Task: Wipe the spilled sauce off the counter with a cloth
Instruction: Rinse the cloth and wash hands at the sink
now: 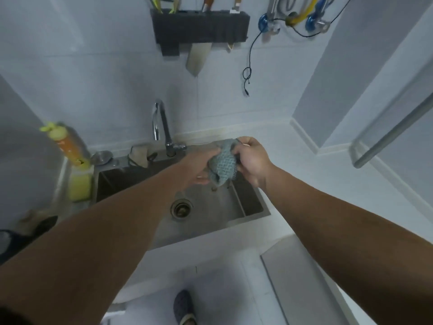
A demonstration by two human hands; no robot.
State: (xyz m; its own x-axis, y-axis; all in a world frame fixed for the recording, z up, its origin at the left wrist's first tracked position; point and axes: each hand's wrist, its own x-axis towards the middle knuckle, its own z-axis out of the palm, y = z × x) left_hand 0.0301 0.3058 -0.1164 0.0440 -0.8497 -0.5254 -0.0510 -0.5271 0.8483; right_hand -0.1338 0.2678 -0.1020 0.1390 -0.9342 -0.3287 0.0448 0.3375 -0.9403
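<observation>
Both hands, left hand (199, 167) and right hand (251, 160), grip a bunched cloth (222, 165) above the sink (210, 207).

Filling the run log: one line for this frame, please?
stage: cloth handling over sink | left hand: gripping blue-grey waffle-weave cloth | right hand: gripping same cloth | steel sink: below | tap: off | sauce: not visible

Both bare forearms stretch forward and converge toward the middle of the view. The left hand (199, 167) lies palm-up and slightly cupped, fingers (203, 179) curled beneath a bunched cloth (222, 165), its thumb pressed against the cloth's upper edge. The right hand (251, 160) sits just beside it on the right, knuckles upward, wrist bent a little downward, fingers folded tightly around the cloth's far side. The two hands almost touch, with only the cloth between them. The left forearm runs lower and longer across the view than the right.
</observation>
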